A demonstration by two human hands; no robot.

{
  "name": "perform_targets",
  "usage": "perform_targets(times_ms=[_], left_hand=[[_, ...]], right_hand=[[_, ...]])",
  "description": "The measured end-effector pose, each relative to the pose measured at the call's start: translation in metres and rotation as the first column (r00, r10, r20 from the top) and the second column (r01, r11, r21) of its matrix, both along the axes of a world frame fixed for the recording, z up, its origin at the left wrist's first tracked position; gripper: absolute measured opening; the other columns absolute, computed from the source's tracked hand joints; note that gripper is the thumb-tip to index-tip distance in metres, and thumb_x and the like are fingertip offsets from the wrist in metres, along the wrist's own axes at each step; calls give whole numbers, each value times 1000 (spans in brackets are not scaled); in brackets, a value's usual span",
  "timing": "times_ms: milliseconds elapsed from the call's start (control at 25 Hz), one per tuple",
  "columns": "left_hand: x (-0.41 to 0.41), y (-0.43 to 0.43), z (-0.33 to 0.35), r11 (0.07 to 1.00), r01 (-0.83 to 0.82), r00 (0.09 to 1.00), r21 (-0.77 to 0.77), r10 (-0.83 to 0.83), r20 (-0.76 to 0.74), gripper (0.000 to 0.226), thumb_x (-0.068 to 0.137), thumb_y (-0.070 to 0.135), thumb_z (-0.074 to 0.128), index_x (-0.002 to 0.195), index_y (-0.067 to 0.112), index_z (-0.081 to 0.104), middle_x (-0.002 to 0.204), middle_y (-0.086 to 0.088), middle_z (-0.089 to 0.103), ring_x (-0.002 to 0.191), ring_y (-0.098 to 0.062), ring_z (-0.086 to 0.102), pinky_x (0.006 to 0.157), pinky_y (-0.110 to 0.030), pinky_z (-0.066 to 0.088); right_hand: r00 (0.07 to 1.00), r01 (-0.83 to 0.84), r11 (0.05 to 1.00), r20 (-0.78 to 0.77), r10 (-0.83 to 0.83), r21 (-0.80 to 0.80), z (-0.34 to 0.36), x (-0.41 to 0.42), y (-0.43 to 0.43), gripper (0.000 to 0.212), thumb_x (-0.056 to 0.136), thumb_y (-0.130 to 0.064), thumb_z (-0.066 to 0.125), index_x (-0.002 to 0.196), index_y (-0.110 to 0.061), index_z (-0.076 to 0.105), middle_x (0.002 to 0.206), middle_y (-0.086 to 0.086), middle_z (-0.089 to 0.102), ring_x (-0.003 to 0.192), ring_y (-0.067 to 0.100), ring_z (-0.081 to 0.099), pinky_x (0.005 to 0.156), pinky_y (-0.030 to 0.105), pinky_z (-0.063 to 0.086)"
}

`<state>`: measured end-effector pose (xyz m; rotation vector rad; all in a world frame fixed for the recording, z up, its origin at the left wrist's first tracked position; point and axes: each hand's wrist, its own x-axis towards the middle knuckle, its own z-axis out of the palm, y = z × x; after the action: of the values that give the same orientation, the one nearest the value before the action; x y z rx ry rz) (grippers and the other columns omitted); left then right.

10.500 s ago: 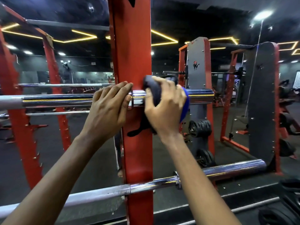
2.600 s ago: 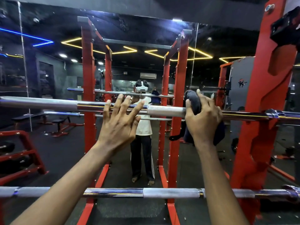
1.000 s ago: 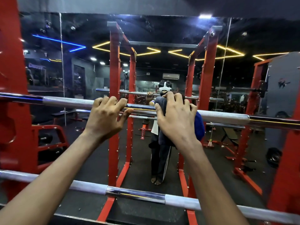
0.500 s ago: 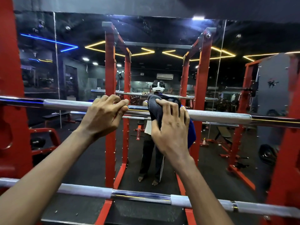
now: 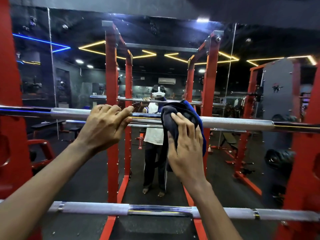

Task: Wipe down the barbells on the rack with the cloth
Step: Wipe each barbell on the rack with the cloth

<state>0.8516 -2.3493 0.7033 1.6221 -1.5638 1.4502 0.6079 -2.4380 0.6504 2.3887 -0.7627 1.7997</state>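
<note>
Cloth (image 5: 178,110) over barbell (image 5: 239,122), under R hand (image 5: 187,153) fingers (image 5: 188,125)

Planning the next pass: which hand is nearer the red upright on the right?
Right. The right hand, gripping the cloth on the upper barbell, is left of that upright; the left hand grips the bar farther left.

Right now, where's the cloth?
In the head view, the cloth is draped over the upper barbell, just right of center, held by the right hand. The left hand grips the bar to its left.
</note>
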Motion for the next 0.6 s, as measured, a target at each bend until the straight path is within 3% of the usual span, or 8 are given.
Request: perform_targets(times_ms=[120,240,320,480,600], left_hand=[[16,9,-2,999,4,1000,-34,-5,-16,43,106,41,34,131,18,61,100,-5,66,95,-33,61,89,-49,43],[22,10,-7,998,-10,999,-57,7,-46,43,105,40,35,133,20,61,108,-3,66,108,-31,61,101,-53,38],[19,9,-9,999,-8,998,-50,4,-70,42,105,40,36,134,21,60,116,-1,66,117,-29,58,107,-54,34],[20,11,-9,998,50,990,-43,-55,-130,40,104,36,38,135,20,60,135,0,63,132,-25,53,106,-50,33],[17,12,-8,996,87,982,-36,-92,-166,38,103,33,38,129,19,61,139,-1,62,134,-23,51,105,-46,32]], right_hand=[[996,77,997,43,-76,-19,18,22,-4,51,98,-28,53,149,-26,45,149,-9,46,143,18,39,128,36,6],[985,162,986,72,-159,-40,41,53,1,43,96,-31,54,139,-25,55,135,-4,57,126,27,50,120,47,23],[987,159,983,27,-157,-96,39,68,10,48,93,-30,55,142,-26,53,137,-4,57,125,28,50,118,48,27],[991,99,967,-59,-116,-236,8,69,13,60,94,-31,52,154,-31,43,156,-9,45,141,23,39,128,42,14],[980,197,968,68,-188,-158,24,64,2,53,97,-33,58,149,-28,49,148,-7,52,135,21,46,126,42,16]])
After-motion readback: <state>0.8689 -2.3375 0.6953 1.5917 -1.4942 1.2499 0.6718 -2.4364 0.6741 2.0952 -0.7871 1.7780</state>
